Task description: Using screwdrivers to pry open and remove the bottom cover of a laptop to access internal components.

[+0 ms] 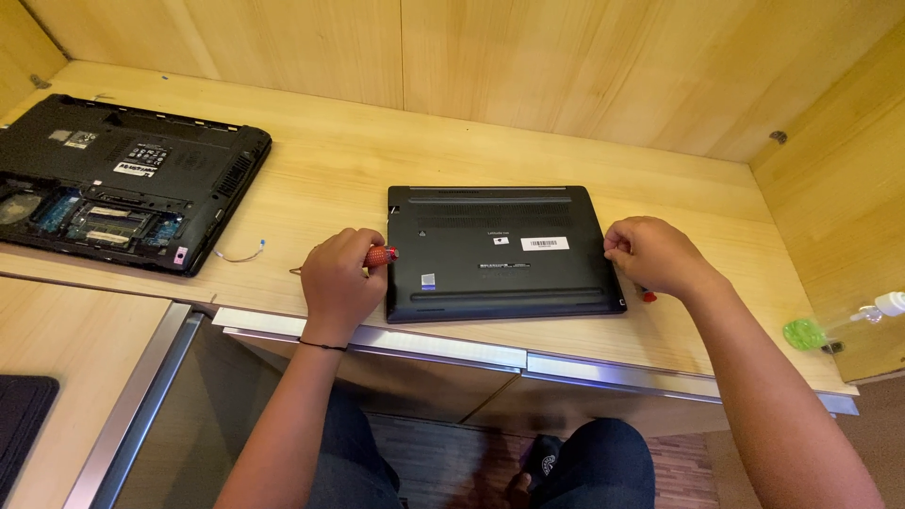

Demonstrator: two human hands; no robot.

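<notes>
Centrally, a closed black rectangular laptop (504, 253) lies bottom-up on the pale wooden desk (320, 170), its long axis running left to right, parallel to the desk's front edge. A white rectangular barcode label (545, 243) sits right of its middle, with a smaller white sticker (501, 240) beside it and a small square sticker (428, 280) near the lower left corner. The left hand (339, 281) is clamped around an orange-handled screwdriver (380, 255), pointing right toward the laptop's left edge. The right hand (655, 253) is curled closed at the laptop's right edge; what it holds is unclear. Far left lies another black laptop (123, 179), opened underneath, bearing white labels.
</notes>
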